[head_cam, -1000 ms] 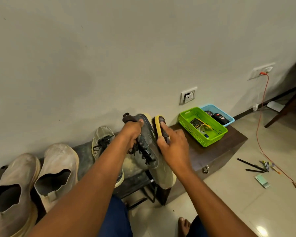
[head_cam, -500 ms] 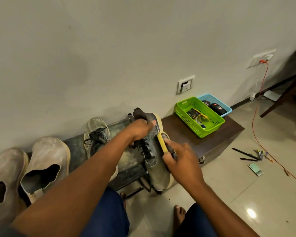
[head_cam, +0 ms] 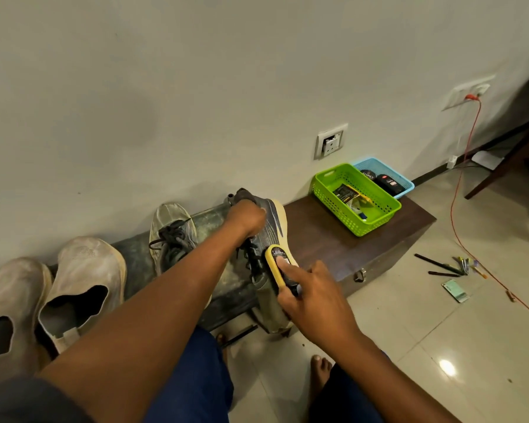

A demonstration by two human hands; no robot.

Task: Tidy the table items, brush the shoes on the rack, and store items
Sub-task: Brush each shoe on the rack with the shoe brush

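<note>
While your left hand point(head_cam: 247, 217) grips the grey sneaker point(head_cam: 268, 239) by its heel end, you keep it lifted and tipped on its side over the dark rack point(head_cam: 214, 288), so its flank faces the brush. Your right hand point(head_cam: 313, 297) curls round the yellow shoe brush point(head_cam: 277, 265), forefinger laid along its back to press the bristles into the upper. Its mate point(head_cam: 173, 236) waits on the rack, and the green basket point(head_cam: 356, 198) sits nearby on the brown box point(head_cam: 324, 236), likely for storing items afterwards.
</note>
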